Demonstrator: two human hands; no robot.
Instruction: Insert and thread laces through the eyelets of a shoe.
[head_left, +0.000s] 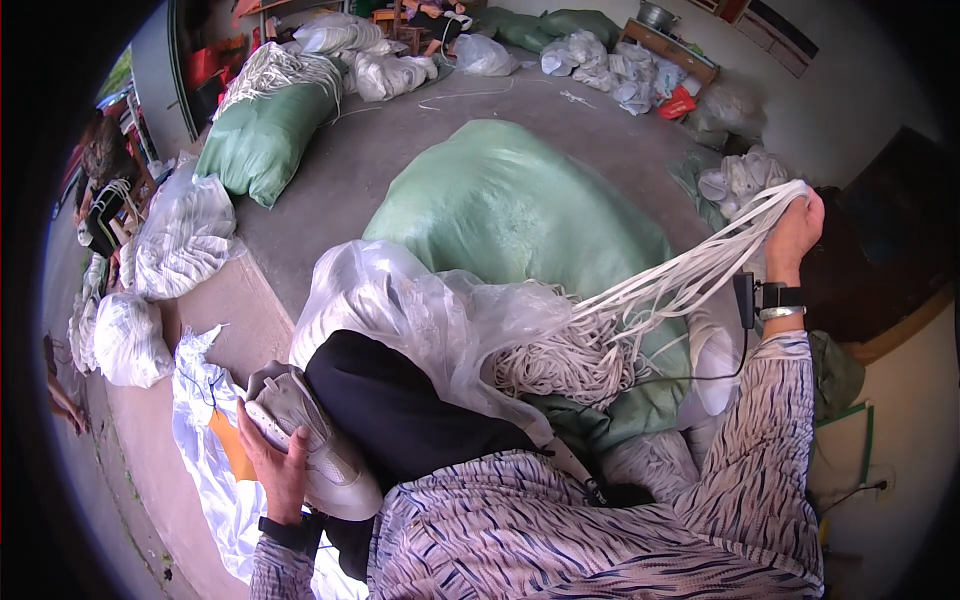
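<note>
A pale grey sneaker rests against my left thigh, and my left hand is closed around its side, thumb on the upper. Its opening points away from me. My right hand is raised at the far right, closed on a bunch of white shoelaces. These stretch taut down to a tangled heap of shoelaces in front of my lap. A clear plastic bag lies beside the heap, over my knee. Behind both bulges a big green sack.
Another green sack, topped with white laces, stands at the far left. Clear bags of white items line the left side. More bags sit along the back wall. A person is at the left edge. A cable hangs from my right wrist.
</note>
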